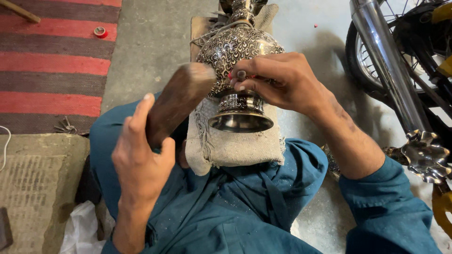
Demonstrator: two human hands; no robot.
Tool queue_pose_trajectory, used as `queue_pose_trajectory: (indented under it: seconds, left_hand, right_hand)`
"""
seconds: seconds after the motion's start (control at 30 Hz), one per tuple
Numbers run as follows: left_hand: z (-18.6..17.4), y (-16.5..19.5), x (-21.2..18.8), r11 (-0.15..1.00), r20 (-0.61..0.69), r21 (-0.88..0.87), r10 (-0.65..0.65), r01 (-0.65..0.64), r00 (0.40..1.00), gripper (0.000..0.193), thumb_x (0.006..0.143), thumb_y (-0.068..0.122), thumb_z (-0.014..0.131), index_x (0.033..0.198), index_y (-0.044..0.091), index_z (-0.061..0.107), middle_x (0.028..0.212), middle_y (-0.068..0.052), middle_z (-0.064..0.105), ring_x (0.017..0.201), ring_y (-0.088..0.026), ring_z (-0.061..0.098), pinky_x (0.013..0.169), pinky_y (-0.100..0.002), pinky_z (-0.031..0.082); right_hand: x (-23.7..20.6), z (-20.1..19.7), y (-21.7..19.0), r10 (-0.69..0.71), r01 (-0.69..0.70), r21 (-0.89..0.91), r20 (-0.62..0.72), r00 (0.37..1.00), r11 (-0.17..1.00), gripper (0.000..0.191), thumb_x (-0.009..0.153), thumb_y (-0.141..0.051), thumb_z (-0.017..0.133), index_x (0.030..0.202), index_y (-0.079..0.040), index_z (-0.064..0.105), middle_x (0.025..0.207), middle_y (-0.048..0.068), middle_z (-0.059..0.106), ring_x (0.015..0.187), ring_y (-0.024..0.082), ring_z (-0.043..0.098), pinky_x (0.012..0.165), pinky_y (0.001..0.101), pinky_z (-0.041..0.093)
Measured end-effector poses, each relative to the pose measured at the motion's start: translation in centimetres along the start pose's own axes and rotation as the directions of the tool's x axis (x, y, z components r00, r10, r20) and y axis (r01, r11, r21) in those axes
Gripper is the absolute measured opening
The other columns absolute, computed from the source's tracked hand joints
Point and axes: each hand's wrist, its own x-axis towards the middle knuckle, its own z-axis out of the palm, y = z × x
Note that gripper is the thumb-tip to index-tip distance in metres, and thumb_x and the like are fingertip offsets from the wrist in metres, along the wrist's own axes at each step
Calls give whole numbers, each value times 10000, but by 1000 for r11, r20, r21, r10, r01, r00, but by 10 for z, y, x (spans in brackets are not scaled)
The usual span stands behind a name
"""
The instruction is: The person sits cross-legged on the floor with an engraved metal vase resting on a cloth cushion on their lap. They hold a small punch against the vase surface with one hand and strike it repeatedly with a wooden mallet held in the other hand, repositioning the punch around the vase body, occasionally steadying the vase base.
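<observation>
Engraved metal, heavy, rigid and likely slippery: the ornate vase [238, 51] lies across a cloth pad [235, 146] on the lap. A wooden mallet [176, 101] is gripped by the left hand [141, 160]; a small chisel [241, 75] is pinched by the right hand [278, 80] against the vase's belly.

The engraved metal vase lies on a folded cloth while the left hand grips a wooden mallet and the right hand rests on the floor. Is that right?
Not quite. In the head view the right hand is on the engraved metal vase, pinching a small tool, not resting on the floor. The rest stands.

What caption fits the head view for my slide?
Left hand raises a wooden mallet while right hand pinches a small tool against an engraved metal vase lying on cloth.
</observation>
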Motion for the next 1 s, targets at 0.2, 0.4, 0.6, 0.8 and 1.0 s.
queue_pose_trajectory:
  seconds: [0.2,0.4,0.6,0.8,1.0]
  left_hand:
    - [-8,3,14,990,-53,74,125,-121,991,811,841,-56,706,1566,142,401,1281,-141,583,1109,-344,636,968,-450,526]
    - [-6,-5,18,918,-3,357,183,-169,983,763,974,7,768,1604,242,407,1041,-30,538,980,-240,609,901,-407,491]
    - [-3,-13,14,918,-13,346,212,-194,977,803,969,-3,732,1632,255,360,1055,-28,537,998,-231,601,957,-415,487]
    - [-8,-16,17,917,-60,355,215,-181,975,797,973,-11,742,1600,269,338,1098,-23,543,1004,-220,588,934,-382,478]
    - [-9,-16,27,917,-42,362,195,-167,980,832,900,-31,780,1595,237,410,1072,-32,563,1026,-232,615,908,-397,496]
  right_hand:
    - [-3,4,5,-35,36,30,-21,999,999,249,1021,-85,770,1251,-36,688,1035,91,762,948,206,782,787,306,622]
    - [-5,4,12,-33,33,-16,0,999,999,231,1008,-104,778,1219,-47,704,953,80,739,835,201,741,717,324,584]
    - [-5,4,13,-25,25,-34,-4,1000,999,219,974,-112,801,1163,-57,704,922,90,723,792,216,717,688,351,561]
    - [-2,2,8,-46,46,5,-3,999,999,230,1021,-76,746,1242,-54,684,1009,86,748,871,204,746,783,338,597]
    - [1,1,4,-15,14,40,19,1000,999,253,1017,-68,744,1265,-73,693,1033,79,762,914,200,765,781,325,607]
